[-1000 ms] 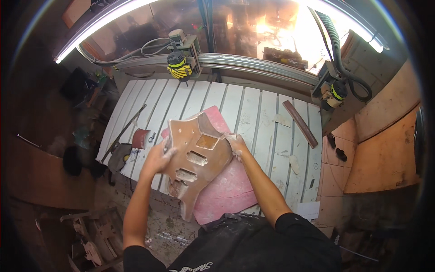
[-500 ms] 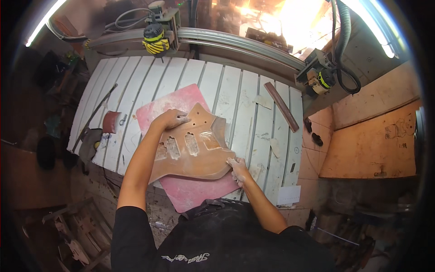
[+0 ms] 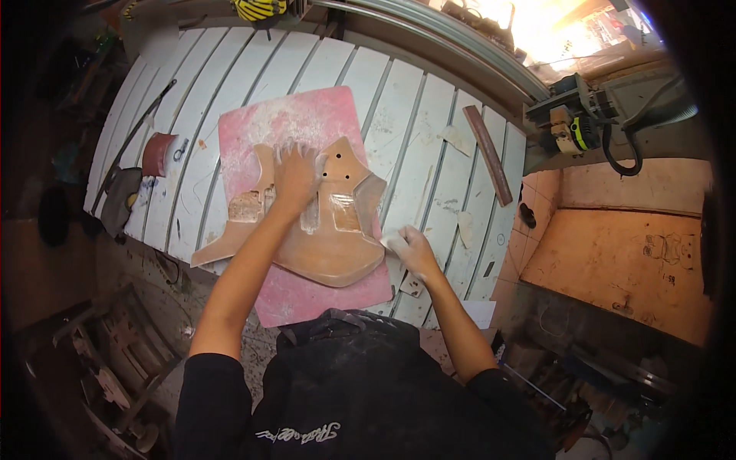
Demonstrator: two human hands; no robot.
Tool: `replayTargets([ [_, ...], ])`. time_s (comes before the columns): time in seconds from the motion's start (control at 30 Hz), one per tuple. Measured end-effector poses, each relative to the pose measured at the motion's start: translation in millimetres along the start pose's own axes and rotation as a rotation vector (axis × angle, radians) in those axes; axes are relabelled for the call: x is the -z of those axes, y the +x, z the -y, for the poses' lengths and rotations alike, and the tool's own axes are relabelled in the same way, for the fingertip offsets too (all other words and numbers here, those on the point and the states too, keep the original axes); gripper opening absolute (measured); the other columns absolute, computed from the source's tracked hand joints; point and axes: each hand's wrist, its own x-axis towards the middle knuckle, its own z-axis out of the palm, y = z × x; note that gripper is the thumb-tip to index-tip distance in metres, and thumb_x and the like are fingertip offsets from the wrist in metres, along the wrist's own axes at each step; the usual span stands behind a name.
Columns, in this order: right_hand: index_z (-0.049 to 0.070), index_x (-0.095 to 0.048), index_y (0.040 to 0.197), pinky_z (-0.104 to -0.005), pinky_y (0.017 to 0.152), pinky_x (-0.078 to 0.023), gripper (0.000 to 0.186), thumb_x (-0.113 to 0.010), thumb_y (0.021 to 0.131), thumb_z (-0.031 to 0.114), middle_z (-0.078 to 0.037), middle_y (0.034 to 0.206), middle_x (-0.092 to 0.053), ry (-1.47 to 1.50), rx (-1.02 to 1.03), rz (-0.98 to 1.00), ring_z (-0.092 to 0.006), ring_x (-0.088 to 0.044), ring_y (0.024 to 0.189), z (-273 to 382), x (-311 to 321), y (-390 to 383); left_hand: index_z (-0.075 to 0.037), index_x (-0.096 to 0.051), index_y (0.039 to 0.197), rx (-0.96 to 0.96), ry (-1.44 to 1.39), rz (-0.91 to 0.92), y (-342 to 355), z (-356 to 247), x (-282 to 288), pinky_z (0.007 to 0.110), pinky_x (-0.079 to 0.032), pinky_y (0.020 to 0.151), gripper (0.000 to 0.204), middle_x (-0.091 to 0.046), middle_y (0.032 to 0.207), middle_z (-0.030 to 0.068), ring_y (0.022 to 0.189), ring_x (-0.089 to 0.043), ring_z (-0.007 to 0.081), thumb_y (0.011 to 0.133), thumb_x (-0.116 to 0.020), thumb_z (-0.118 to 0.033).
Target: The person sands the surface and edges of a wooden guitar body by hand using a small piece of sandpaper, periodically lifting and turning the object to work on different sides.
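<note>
An unpainted wooden electric guitar body (image 3: pixel 330 249) with routed cavities and drilled holes lies on a dusty pink pad (image 3: pixel 345 115). My left hand (image 3: pixel 299 175) rests on top of the body near its far edge, fingers stretched and dusty, hiding part of the cavities. My right hand (image 3: pixel 414 251) is just off the body's right edge with its fingers closed. A small pale bit shows at its fingertips, too small to name. Near that hand, a small flat piece with dark holes (image 3: pixel 412 286) lies on the white slatted table (image 3: pixel 399 92).
A long brown bar (image 3: pixel 487 156) lies on the right of the table. On the left are a reddish-brown curved piece (image 3: pixel 158 154), a thin dark rod (image 3: pixel 138 142) and a grey tool (image 3: pixel 123 201). A machine rail (image 3: pixel 429 46) with a spindle head (image 3: pixel 571 130) spans the far side.
My left hand has moved right and onto the body with fingers stretched. My right hand has come away from the body's right edge. The view has tilted down and turned.
</note>
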Motion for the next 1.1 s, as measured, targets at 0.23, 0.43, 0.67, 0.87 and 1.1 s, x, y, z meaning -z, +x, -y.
replayTargets([
  [0.23, 0.001, -0.064, 0.088, -0.0273, 0.069, -0.053, 0.022, -0.08, 0.084, 0.014, -0.007, 0.082, -0.069, 0.191, -0.069, 0.14, -0.0111, -0.063, 0.075, -4, -16, 30, -0.002, -0.072, 0.104, 0.151, -0.043, 0.268, 12, -24, 18, 0.057, -0.029, 0.116, 0.046, -0.068, 0.11, 0.0207, 0.113, -0.06, 0.0377, 0.101, -0.048, -0.041],
  [0.43, 0.003, -0.063, 0.086, -0.0261, 0.067, -0.052, 0.021, -0.081, 0.084, 0.011, -0.004, 0.082, -0.068, 0.298, -0.082, 0.126, -0.0098, -0.062, 0.074, -5, -21, 32, -0.004, -0.071, 0.098, 0.144, -0.005, 0.218, 9, -23, 15, 0.056, -0.032, 0.113, 0.04, -0.068, 0.106, 0.0189, 0.108, -0.061, 0.038, 0.1, -0.051, -0.039],
  [0.67, 0.005, -0.06, 0.076, -0.0269, 0.061, -0.049, 0.024, -0.082, 0.081, 0.011, -0.003, 0.075, -0.064, 0.044, 0.066, 0.076, -0.0094, -0.059, 0.07, 7, -27, 41, -0.006, -0.072, 0.1, 0.115, 0.031, 0.23, 11, -22, 11, 0.056, -0.032, 0.113, 0.038, -0.069, 0.105, 0.0165, 0.106, -0.063, 0.036, 0.1, -0.052, -0.038],
  [0.87, 0.005, -0.057, 0.072, -0.0273, 0.056, -0.046, 0.03, -0.085, 0.076, 0.015, -0.002, 0.07, -0.06, 0.177, -0.118, 0.174, -0.0092, -0.055, 0.064, 8, -20, 42, -0.006, -0.072, 0.102, 0.123, 0.048, 0.218, 10, -23, 9, 0.055, -0.032, 0.113, 0.038, -0.069, 0.105, 0.015, 0.106, -0.063, 0.0341, 0.1, -0.051, -0.038],
  [1.1, 0.004, -0.057, 0.073, -0.028, 0.055, -0.045, 0.026, -0.081, 0.077, 0.012, -0.001, 0.07, -0.061, 0.116, -0.05, 0.126, -0.0087, -0.053, 0.064, 9, -19, 41, -0.007, -0.073, 0.102, 0.112, 0.058, 0.192, 9, -22, 8, 0.055, -0.034, 0.112, 0.039, -0.069, 0.106, 0.0147, 0.105, -0.064, 0.0341, 0.1, -0.051, -0.039],
])
